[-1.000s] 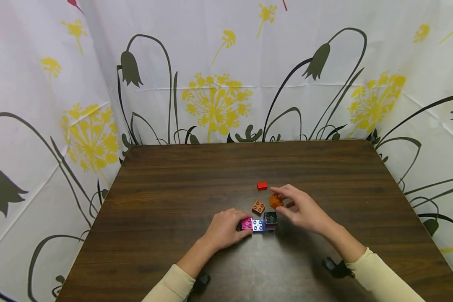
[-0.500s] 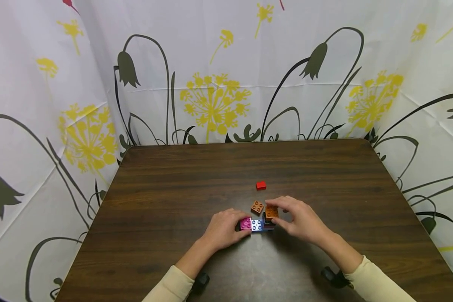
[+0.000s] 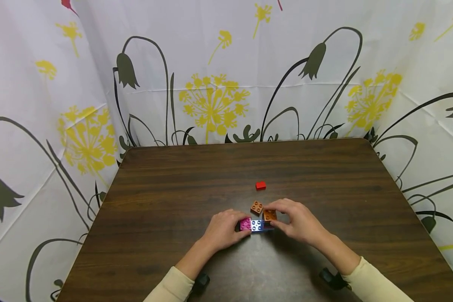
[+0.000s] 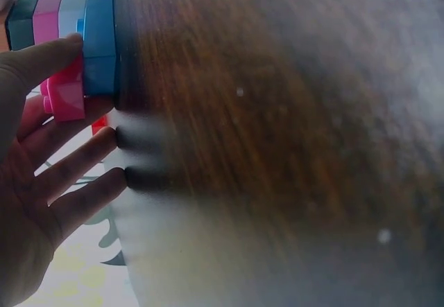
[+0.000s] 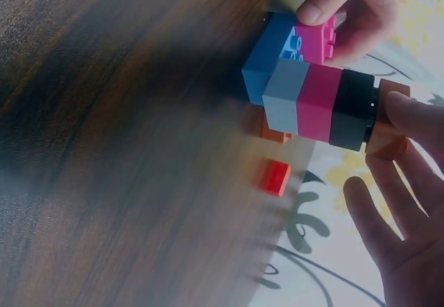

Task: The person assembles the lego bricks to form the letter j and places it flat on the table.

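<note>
Toy building bricks form a structure on the table. Its blue base (image 4: 100, 77) carries a pink brick (image 3: 245, 224) at the left end, which my left hand (image 3: 222, 229) pinches between thumb and fingers. At the right end rises a stack of a light grey-blue brick (image 5: 286, 95), a second pink brick (image 5: 319, 102) and a black brick (image 5: 352, 109). My right hand (image 3: 303, 220) pinches an orange-brown brick (image 5: 388, 118) on top of the black one. Black studs show in a narrow gap between those two in the right wrist view.
A loose orange-brown brick (image 3: 256, 207) lies just behind the structure. Farther back is a small red brick (image 3: 261, 185). The dark wooden table (image 3: 166, 180) ends at a patterned curtain (image 3: 215, 54).
My right hand has brought the orange-brown brick left and toward me, from beside the stack onto the top of the black brick. The left hand keeps its hold on the structure.
</note>
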Tool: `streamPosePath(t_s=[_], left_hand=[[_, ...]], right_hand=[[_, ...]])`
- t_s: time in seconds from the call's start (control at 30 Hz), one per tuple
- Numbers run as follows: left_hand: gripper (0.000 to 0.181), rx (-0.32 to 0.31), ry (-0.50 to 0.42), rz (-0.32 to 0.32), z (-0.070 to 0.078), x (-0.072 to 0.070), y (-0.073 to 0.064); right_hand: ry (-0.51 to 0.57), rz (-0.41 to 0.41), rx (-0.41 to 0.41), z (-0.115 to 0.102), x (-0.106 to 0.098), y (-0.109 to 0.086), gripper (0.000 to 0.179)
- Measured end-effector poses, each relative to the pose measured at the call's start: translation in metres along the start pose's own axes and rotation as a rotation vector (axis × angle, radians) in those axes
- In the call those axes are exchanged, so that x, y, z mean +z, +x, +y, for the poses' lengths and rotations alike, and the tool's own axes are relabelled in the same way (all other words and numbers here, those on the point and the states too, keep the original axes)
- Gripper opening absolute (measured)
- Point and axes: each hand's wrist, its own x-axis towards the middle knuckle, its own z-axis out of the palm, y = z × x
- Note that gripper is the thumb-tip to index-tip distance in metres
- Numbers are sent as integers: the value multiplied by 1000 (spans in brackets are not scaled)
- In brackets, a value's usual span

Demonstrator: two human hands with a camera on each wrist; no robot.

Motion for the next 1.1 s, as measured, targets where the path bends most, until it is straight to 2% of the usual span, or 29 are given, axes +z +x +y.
streamPosePath(t_s=[0.23,0.6,0.87,1.1], left_hand=[[40,-2,-4,0,-1,-1,0],[40,0,-11,-4,0,-2,0],[41,3,-3,-9,0,-2,1],[41,1,4,-10,1,-2,1]], right_hand=[[-23,-31,31,-1,-1,1,38],[-40,-6,-28,-2,-1,4,33],[-74,-31,-6,-4,-2,5,31],[-50,-24,-9,0,0,2,34]])
